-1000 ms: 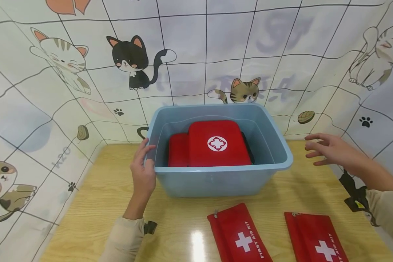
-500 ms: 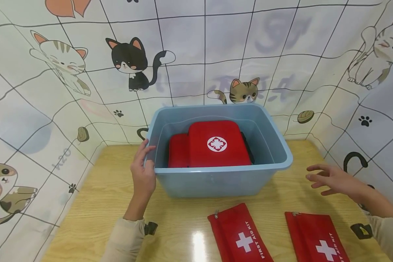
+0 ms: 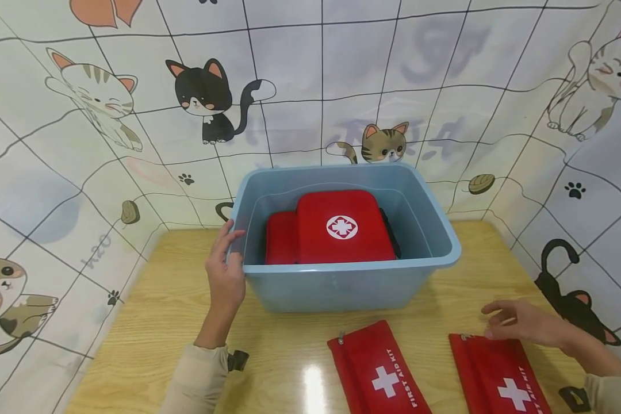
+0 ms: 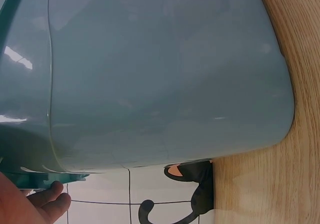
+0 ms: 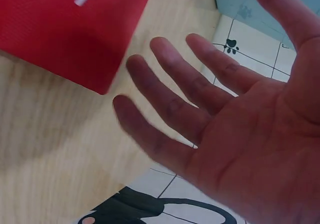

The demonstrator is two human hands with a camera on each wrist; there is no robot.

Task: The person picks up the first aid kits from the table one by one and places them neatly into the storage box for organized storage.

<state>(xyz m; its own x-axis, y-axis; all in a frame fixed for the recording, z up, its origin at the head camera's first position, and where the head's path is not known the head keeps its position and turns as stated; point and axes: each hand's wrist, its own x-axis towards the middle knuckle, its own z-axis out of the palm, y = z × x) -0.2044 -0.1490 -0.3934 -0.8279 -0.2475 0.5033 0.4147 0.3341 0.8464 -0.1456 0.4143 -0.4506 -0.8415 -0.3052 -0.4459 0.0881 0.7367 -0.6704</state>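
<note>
A light blue plastic bin [image 3: 336, 287] stands on the table, with a large red first aid bag [image 3: 341, 227] and a smaller red case [image 3: 282, 238] inside. My left hand [image 3: 225, 276] holds the bin's left rim near the front corner; the left wrist view has its fingertips [image 4: 57, 201] at the rim. Two flat red first aid pouches lie in front: a middle one [image 3: 380, 368] and a right one [image 3: 499, 374]. Over the far edge of the right pouch hovers my right hand [image 3: 528, 324], its fingers spread and holding nothing in the right wrist view, beside the pouch's corner [image 5: 100, 59].
The wooden table [image 3: 150, 322] ends at a wall covering [image 3: 300, 75] with cat drawings behind and at both sides. The bin stands close to the back wall. Both pouches run past the bottom edge of the head view.
My right hand has come down and toward me, from beside the bin's right side to the far edge of the right pouch. The left hand and the bin stay in place.
</note>
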